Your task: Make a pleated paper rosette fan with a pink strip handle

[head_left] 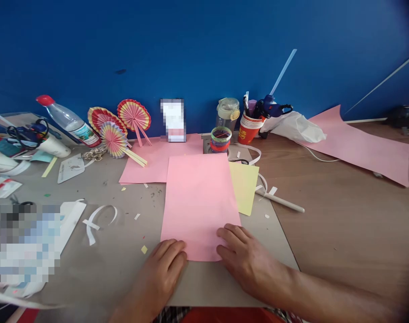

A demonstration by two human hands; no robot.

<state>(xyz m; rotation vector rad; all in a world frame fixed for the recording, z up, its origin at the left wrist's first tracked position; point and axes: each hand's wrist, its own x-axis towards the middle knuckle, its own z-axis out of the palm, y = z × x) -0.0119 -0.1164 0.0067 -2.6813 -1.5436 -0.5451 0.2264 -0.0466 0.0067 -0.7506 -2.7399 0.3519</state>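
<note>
A plain sheet of pink paper (199, 202) lies upright on the grey mat in front of me. My left hand (167, 267) holds its lower left corner, the fingers curled together over the edge. At the lower right corner my right hand (239, 253) has its bent fingers and thumb closed on the paper. The sheet's top overlaps another pink sheet (147, 168), and its right side partly covers a yellow sheet (246, 186). How far each thumb goes under the paper is hidden.
Folded paper fans (134, 117), a phone (173, 120), a plastic bottle (72, 123), tape rolls (221, 137) and a red paper cup (249, 128) with tools line the blue wall. White strips (95, 222) and scraps litter the grey mat (123, 246). A pale stick (285, 202) lies right.
</note>
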